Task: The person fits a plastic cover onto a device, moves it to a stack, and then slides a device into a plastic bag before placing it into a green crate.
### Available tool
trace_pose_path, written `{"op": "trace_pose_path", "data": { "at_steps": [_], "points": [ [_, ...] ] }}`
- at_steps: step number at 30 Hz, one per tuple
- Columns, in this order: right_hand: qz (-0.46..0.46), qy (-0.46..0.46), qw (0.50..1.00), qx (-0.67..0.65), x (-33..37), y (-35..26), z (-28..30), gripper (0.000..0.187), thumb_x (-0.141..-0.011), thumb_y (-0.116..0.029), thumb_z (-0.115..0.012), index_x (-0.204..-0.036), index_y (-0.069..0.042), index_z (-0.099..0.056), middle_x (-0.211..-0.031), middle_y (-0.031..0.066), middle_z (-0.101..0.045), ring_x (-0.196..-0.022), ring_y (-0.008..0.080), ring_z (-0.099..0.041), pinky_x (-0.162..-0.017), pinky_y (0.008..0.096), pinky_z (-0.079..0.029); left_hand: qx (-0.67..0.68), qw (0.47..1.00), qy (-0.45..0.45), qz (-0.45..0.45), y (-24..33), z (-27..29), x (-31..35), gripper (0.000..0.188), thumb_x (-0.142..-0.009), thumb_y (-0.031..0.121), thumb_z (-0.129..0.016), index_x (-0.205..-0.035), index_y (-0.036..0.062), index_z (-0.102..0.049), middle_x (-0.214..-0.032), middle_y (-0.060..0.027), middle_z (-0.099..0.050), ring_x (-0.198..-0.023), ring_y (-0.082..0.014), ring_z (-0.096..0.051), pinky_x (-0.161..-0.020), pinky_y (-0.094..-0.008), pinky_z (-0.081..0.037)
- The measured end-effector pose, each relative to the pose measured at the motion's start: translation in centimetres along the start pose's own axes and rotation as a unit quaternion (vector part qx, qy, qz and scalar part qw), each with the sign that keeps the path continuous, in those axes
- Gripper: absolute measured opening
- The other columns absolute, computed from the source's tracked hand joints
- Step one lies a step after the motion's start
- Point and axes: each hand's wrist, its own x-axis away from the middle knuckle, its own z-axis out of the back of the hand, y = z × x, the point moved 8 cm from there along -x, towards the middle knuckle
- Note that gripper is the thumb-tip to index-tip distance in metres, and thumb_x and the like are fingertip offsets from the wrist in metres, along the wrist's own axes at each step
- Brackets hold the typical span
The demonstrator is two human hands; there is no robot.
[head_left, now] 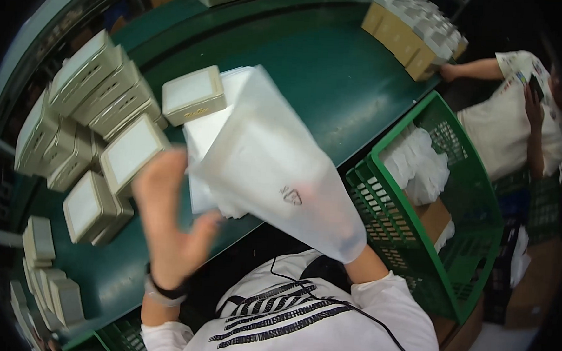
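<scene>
My left hand [172, 217], blurred by motion, is raised beside the bag with its thumb apart from its fingers and nothing in it. A translucent white plastic bag [261, 181] with a small printed mark covers my right hand [321, 203] up to the wrist. Through the film the hand shows only as a faint pinkish shape, so its fingers cannot be made out. Toward the far end of the bag a pale, boxy shape shows dimly. Under and behind the bag lies a stack of white bags [210, 133], with a cream box [194, 96] at its far edge.
Cream boxes [85, 82] stand stacked on the green table [299, 68] at the left, with smaller ones [59, 291] nearer. At right is a green crate [430, 247] with white wrapped items. Far right, a person [519, 118] touches a row of brown cartons [402, 42].
</scene>
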Motion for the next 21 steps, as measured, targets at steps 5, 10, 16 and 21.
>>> {"op": "trace_pose_path", "data": {
  "at_steps": [5,10,16,21],
  "points": [
    [0.024,-0.200,0.952,0.229,1.4,-6.5,-3.9,0.039,-0.088,-0.014,-0.055,-0.121,0.005,-0.051,-0.109,0.0131,-0.062,-0.093,0.0185,-0.061,-0.086,0.0308,-0.046,0.316,0.904,-0.109,0.266,-6.1,-1.7,5.3,0.066,-0.079,0.019,-0.067,-0.135,-0.0025,-0.038,-0.123,-0.0144,-0.053,-0.114,-0.0262,-0.051,-0.097,-0.0398,-0.039],
    [0.153,0.081,0.981,-0.092,-0.2,-4.6,3.2,0.040,-0.092,-0.024,-0.053,-0.123,0.001,-0.052,-0.115,0.0146,-0.061,-0.103,0.0221,-0.058,-0.091,0.0348,-0.045,0.388,0.800,0.194,0.415,-8.3,0.1,9.3,0.072,-0.079,0.025,-0.071,-0.136,-0.0009,-0.036,-0.128,-0.0169,-0.049,-0.112,-0.0246,-0.052,-0.099,-0.0388,-0.039],
    [0.014,-0.161,0.936,-0.312,4.5,-2.0,0.3,0.061,-0.096,-0.039,-0.050,-0.143,-0.006,-0.029,-0.132,0.0151,-0.048,-0.120,0.0232,-0.048,-0.099,0.0385,-0.040,0.018,0.985,-0.173,-0.012,-8.5,1.1,12.9,0.070,-0.072,0.028,-0.077,-0.126,-0.0006,-0.042,-0.127,-0.0218,-0.049,-0.110,-0.0308,-0.055,-0.093,-0.0420,-0.045],
    [0.289,-0.336,0.863,0.243,9.5,-11.7,-3.6,0.099,-0.073,-0.049,-0.075,-0.142,0.002,-0.025,-0.122,0.0205,-0.055,-0.111,0.0291,-0.056,-0.089,0.0386,-0.047,0.250,0.852,-0.446,0.109,1.2,-5.0,6.3,0.071,-0.070,0.028,-0.077,-0.126,-0.0020,-0.045,-0.128,-0.0251,-0.049,-0.115,-0.0323,-0.052,-0.095,-0.0436,-0.041]
  ]
}}
